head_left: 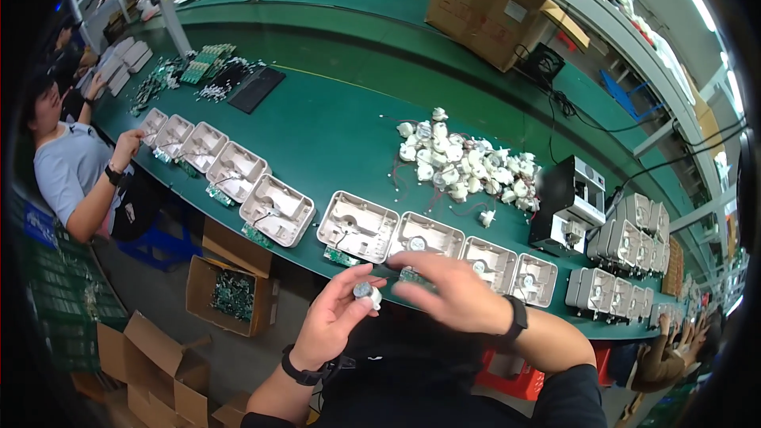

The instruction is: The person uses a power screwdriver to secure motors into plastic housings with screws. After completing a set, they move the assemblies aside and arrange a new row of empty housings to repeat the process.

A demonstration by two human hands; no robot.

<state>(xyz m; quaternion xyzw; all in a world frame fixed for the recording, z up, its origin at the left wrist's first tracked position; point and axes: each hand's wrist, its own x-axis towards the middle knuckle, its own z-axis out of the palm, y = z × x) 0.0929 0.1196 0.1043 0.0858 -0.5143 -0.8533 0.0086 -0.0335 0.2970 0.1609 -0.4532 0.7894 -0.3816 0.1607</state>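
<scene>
Between the thumb and fingers of my left hand (pixel 333 317) is a small motor (pixel 367 293) with a round grey metal end and a white plastic body. My right hand (pixel 456 293) is beside it to the right, palm down, fingers stretched out and holding nothing I can see. Just beyond both hands, open off-white plastic housings (pixel 358 226) stand in a row along the table's near edge. A green circuit board (pixel 341 257) lies against one housing; another board (pixel 410 276) is partly covered by my right hand.
A heap of white motors (pixel 468 162) lies on the green table (pixel 325 127). To its right are a black machine (pixel 567 206) and stacked housings (pixel 626 242). A co-worker (pixel 79 158) sits at left. Cardboard boxes (pixel 230 293) stand on the floor.
</scene>
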